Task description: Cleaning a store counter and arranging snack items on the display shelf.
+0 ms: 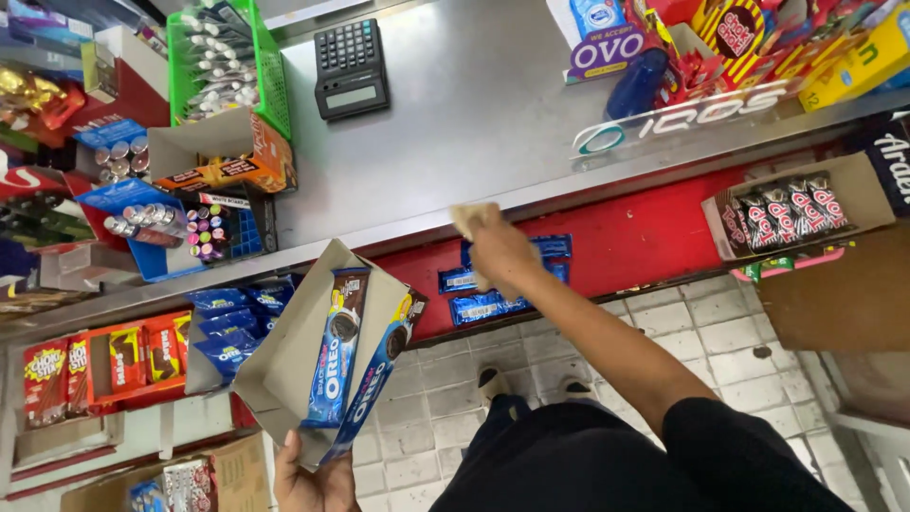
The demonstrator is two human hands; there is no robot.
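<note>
calculator (pixel 351 68) on counter (pixel 474 123), biscuit packs (pixel 338 349) in box (pixel 284 365) below

one open cardboard tray (pixel 284 365) holds two blue packs of sandwich biscuits (pixel 336 346), and about four more blue packs (pixel 483 305) lie on the red shelf (pixel 645 237). one black calculator (pixel 351 68) and one green basket (pixel 270 66) sit on the metal counter (pixel 474 123), and another open box (pixel 867 194) shows four dark snack packs (pixel 787 210). two hands are in view, the left hand (pixel 318 485) and the right hand (pixel 498 248), with one pale cloth (pixel 471 218).
</note>
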